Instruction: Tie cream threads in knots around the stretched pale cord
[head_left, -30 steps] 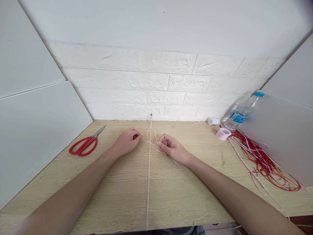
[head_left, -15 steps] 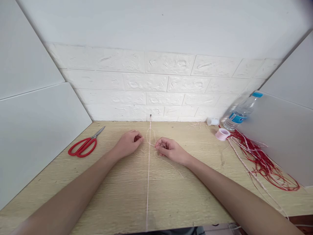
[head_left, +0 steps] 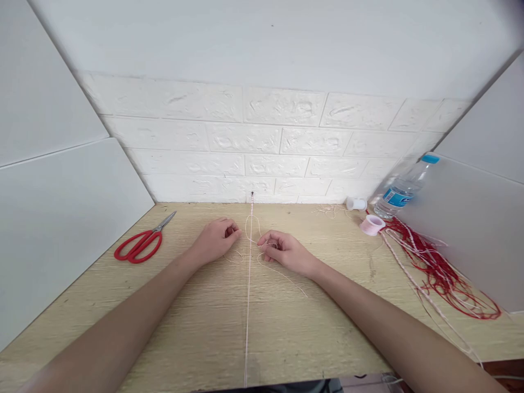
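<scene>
A pale pink cord [head_left: 248,305] runs taut from a small dark anchor [head_left: 252,193] at the foot of the wall to the front edge of the table. Its far end looks knotted or braided. Across it lies a thin pale thread [head_left: 258,222] that forms a loop. My left hand [head_left: 219,238], left of the cord, pinches the thread between thumb and forefinger, and a short tail curls out beneath it. On the other side, my right hand [head_left: 286,251] has its fingers curled and closed on the thread; its loose end trails toward the front right.
Red-handled scissors [head_left: 141,244] lie at the left. At the right are a pink spool [head_left: 371,225], a white spool [head_left: 356,203], a water bottle [head_left: 398,194] leaning on the side panel, and a tangle of red and pink cords [head_left: 442,267]. White panels flank both sides.
Hardly anything differs. The fingertips of my right hand have shifted very slightly; my left hand, the cord and the loop look the same.
</scene>
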Demonstrator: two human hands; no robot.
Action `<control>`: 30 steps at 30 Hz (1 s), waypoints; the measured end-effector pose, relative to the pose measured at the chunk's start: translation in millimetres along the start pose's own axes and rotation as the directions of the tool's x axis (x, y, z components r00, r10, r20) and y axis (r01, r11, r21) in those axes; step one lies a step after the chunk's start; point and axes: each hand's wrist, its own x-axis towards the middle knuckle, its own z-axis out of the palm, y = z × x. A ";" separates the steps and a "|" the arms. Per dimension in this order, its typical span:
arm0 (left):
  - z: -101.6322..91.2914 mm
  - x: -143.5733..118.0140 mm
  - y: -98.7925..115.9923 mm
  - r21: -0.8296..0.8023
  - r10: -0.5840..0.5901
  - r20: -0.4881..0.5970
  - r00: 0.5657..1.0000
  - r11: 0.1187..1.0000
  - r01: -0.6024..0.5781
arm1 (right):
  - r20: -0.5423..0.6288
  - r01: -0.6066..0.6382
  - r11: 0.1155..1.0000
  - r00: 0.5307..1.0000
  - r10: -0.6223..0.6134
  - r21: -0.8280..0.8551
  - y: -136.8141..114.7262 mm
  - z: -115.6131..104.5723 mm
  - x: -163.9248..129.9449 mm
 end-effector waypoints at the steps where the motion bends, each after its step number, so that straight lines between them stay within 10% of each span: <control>1: 0.1 0.1 -0.1 -0.002 0.000 0.002 1.000 1.000 0.000 | 0.001 0.002 1.000 1.000 -0.002 -0.002 -0.3 0.0 -0.1; 30: 0.0 -1.3 4.4 -0.021 0.035 -0.024 0.999 0.999 -0.035 | -0.015 -0.029 0.997 0.999 0.028 -0.070 0.1 -1.6 0.2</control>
